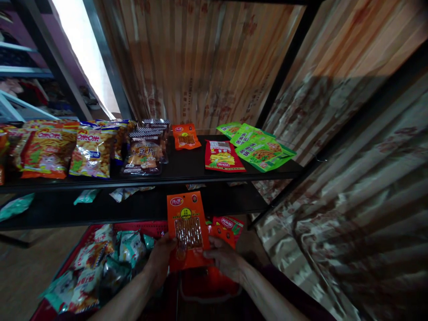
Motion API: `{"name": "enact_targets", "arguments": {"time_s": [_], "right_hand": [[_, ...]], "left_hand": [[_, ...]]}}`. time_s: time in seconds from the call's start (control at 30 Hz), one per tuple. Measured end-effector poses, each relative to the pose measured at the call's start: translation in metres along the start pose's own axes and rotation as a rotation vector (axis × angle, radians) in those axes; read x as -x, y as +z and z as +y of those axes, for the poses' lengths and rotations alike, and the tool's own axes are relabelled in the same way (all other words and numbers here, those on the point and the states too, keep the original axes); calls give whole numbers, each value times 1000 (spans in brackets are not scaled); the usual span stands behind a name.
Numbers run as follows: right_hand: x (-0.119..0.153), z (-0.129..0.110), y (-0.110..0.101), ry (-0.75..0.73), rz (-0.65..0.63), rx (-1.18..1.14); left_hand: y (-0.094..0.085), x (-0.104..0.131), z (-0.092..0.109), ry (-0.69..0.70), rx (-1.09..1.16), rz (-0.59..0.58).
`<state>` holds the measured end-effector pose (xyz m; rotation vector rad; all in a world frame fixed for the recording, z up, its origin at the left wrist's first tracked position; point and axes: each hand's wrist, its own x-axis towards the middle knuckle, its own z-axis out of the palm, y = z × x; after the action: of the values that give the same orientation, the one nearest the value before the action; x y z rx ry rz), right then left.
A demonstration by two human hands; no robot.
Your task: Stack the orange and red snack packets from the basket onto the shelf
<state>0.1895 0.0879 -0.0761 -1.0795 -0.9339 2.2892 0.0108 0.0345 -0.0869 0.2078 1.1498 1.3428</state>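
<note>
2 hands pinch an orange packet in front of a black shelf unit

The left hand and right hand pinch the lower side edges of an orange packet holding brown sticks. It is between the fingers, upright, its printed face towards the camera. The thumbs press on the front; the other fingertips are partly hidden. Whether 1 packet or more is in the grip, I cannot tell.

Beyond and above the fingers, the upper shelf bears a similar orange pack, 1 red packet and at least 3 green packets. Beside the left fingers is a red crate of snack bags. More orange packaging shows just behind the right fingers.

Risks, as a judgement: the glossy film could slip if 1 hand loosened, since only the lower edges are gripped, and drop below the fingers. The free top could catch the shelf's front edge if raised too close. Squeezing inwards could buckle the packet.
</note>
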Motion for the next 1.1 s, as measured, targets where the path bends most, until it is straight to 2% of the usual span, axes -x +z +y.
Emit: {"name": "enact_targets", "arguments": {"time_s": [0.23,0.5,0.7,0.9,1.1], "right_hand": [[-2,3,-4,-18,-52,-12],[-13,-2,-1,-75,-20,-108],[-23,-2,-1,-167,76,-185],[-25,-7,5,-145,92,-198],[-27,-7,4,-126,79,-177]], "left_hand": [[-1,3,6,13,-29,-43],[1,3,9,-25,-56,-64],[-1,5,7,-44,-60,-56],[-4,7,9,-49,-47,-31],[-7,9,11,-40,-33,-69]]}}
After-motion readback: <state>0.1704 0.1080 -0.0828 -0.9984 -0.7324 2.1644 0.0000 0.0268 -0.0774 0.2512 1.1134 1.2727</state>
